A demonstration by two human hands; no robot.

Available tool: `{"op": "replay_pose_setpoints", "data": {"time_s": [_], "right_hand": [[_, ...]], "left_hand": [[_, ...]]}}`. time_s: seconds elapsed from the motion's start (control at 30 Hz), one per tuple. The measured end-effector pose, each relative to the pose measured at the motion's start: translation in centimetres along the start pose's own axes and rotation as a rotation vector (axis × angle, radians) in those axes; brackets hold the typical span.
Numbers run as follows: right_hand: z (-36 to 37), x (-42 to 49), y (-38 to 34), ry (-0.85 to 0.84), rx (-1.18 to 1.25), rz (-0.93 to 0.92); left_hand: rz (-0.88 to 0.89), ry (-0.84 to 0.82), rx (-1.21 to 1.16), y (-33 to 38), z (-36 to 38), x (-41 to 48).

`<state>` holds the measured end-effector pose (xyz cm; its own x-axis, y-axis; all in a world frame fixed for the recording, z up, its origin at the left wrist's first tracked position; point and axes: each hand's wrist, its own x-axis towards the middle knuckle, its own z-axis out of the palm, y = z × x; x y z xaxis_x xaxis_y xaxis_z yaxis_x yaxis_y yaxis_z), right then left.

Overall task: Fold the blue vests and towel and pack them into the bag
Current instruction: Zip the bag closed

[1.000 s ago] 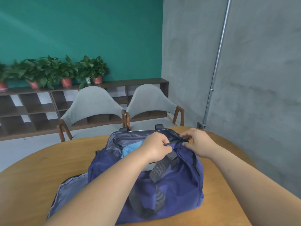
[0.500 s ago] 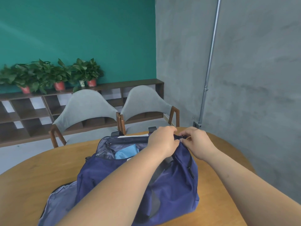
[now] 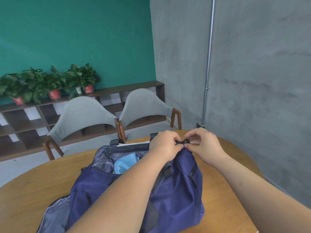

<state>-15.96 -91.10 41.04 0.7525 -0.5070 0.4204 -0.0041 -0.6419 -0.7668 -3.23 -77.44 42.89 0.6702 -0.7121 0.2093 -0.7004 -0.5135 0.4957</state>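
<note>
Two curled hands meet at the navy fabric duffel bag's (image 3: pixel 176 190) end: left hand (image 3: pixel 164 146) pinches its black zipper pull (image 3: pixel 183 141), right hand (image 3: pixel 204 146) pinches fabric.

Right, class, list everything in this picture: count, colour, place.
bag: one, navy, open on the table's middle
cloth: one, light blue, inside the bag
zip pull: one, black, at the bag's far right end
table: one, wooden, under the bag
chairs: two, grey with wooden frames, behind the table
potted plants: four, green, on the shelf
shelf: one, dark brown, along the teal wall
pipe: one, metal, on the grey wall
left hand: pinches the zip pull
right hand: pinches the bag's end beside it
</note>
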Motion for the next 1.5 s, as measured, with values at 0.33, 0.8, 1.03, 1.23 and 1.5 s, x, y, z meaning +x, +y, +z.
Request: {"op": "replay_pose_setpoints", "data": {"time_s": [0.33,0.8,1.03,1.23,1.5], "right_hand": [[0.7,-0.2,-0.1,0.079,0.024,0.047],[1.4,-0.5,-1.2,0.103,-0.16,-0.055],[1.6,-0.7,-2.5,0.158,-0.046,-0.095],[1.2,-0.3,-1.9,0.02,-0.123,-0.041],[1.2,0.2,-1.8,-0.083,-0.563,-0.128]], "left_hand": [[-0.029,0.023,-0.212,0.6,0.6,-0.2],[0.086,0.121,0.08,1.1,0.1,-1.2],[0.065,0.212,0.173,2.2,0.1,-1.5],[-0.068,0.215,-0.06,1.8,0.1,-1.0],[-0.11,0.191,-0.099,1.1,0.0,-0.7]]}}
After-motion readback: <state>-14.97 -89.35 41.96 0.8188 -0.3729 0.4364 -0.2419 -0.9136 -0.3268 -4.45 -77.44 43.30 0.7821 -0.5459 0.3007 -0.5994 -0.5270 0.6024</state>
